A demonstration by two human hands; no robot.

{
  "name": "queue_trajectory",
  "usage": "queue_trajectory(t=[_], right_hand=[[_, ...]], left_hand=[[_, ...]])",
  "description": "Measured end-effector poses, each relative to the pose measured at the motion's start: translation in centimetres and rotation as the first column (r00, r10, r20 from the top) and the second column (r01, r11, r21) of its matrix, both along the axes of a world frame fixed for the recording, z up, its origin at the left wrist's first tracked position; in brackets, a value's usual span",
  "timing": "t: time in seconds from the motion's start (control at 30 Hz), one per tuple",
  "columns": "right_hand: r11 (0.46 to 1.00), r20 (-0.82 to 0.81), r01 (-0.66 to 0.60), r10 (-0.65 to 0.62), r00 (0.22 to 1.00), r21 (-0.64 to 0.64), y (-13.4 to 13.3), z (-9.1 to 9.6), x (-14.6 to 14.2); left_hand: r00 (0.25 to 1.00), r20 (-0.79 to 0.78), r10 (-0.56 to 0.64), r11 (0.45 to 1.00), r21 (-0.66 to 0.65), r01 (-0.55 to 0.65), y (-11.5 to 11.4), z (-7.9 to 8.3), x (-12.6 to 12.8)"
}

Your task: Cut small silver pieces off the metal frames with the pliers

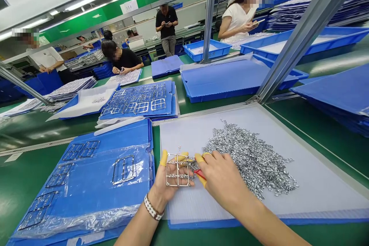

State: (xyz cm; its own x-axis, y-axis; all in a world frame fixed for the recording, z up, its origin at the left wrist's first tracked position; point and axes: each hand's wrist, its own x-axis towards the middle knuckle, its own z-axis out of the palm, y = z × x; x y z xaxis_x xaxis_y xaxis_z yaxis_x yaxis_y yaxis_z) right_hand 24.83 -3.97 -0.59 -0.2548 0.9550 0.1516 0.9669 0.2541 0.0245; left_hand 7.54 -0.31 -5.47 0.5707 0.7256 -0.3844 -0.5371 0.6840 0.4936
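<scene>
On my feed, the left hand's fingers (181, 157) curl up behind the frame (178, 171) and spread apart from the thumb, cradling it against the palm. The frame is one metal lattice with twisted wire pieces across it, and it sits at 6 o'clock in my view. The right hand (221, 177) has its fingers pressed together, pinching one pair of pliers (200, 174), whose red handle shows and whose tip reaches the frame's right edge. I count at least four yellow finger cots (163, 157) across both hands; the rest are hidden. One beaded bracelet (152, 207) circles the left wrist.

At the frame's 3 o'clock lies one heap of wire twists (248, 157), too many to count, on a gray board (317, 184). At 9 o'clock is a blue folder (86, 196) under clear plastic, showing four frames. At 11 o'clock, another folder (138, 100) holds many more. At 1 o'clock sit blue trays (242, 77). Beyond them, I count five co-workers (166, 25).
</scene>
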Motion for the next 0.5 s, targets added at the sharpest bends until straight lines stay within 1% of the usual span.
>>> queue_trajectory(t=[0.27,0.5], right_hand=[[0.998,-0.030,-0.059,0.058,0.998,-0.016,0.28,-0.84,-1.03],[0.999,-0.004,-0.048,0.048,0.999,0.005,0.62,-0.72,-0.77]], left_hand=[[0.997,-0.078,0.014,1.000,-0.002,-0.014,-0.02,-0.04,0.11],[0.996,-0.086,0.039,0.999,0.014,-0.038,-0.17,0.12,0.04]])
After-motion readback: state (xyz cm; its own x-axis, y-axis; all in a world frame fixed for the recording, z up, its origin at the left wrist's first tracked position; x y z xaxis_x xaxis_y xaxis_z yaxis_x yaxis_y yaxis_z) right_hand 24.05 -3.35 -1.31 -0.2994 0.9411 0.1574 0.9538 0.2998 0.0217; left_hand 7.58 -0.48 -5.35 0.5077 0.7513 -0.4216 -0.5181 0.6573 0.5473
